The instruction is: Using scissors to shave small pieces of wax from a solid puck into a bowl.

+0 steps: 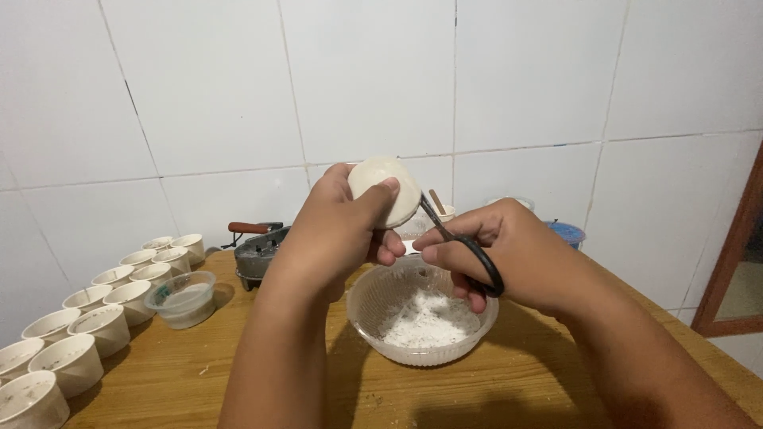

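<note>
A wooden table (556, 373) is carrying everything, standing against a white tiled wall (238, 95). Along its left edge, a double row of white cups (75, 361) is running from the near corner back toward the wall, their insides looking dusted with powder. At the far left end of the table, past the cups, a dark metal appliance (256, 256) with a reddish-brown handle is sitting close to the wall. Near the middle of the table, a clear plastic bowl (366, 306) is holding a heap of white shavings (425, 319). Between that bowl and the cup rows, a smaller clear container (183, 299) is sitting with cloudy liquid inside. By the far edge on the right, part of a blue lid (568, 232) is showing behind the right wrist.

The left hand (334, 234) is gripping a round white disc (384, 191), fingers behind and thumb pressing across its front, holding it up above the bowl. The right hand (497, 246) is closing around black-handled scissors (465, 253), fingers through the loop, with the blade tip touching the lower right edge of the disc. Behind the scissors, a small cup with a brown stick (439, 205) is standing near the wall.
</note>
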